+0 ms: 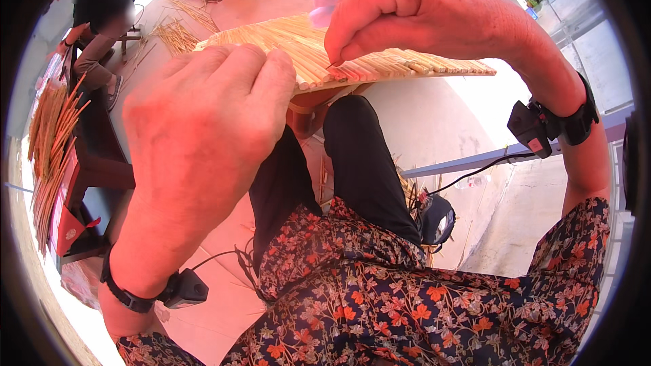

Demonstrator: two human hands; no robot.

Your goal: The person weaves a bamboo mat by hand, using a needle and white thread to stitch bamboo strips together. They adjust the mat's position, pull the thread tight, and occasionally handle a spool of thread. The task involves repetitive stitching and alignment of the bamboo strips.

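Note:
In front of me lies a panel of pale yellow straw stalks (285, 35), set side by side with their cut ends along the near edge. My left hand (210, 105) is closed at the panel's near left edge; its fingertips are hidden behind the knuckles. Over the middle of that edge, my right hand (400, 17) is closed in a pinch. A thin dark needle-like tip (330, 66) shows below its fingers, close to the stalk ends. Beside the right fingers is a pale pinkish object (328, 5), partly covered, whose kind I cannot make out.
A bundle of long stalks (51, 149) rests on a dark wooden bench (102, 166) at the left. Loose stalks (178, 35) lie on the floor beyond. Another person (102, 13) sits at the far left. Cables run from the black wrist devices (186, 289) on both my arms.

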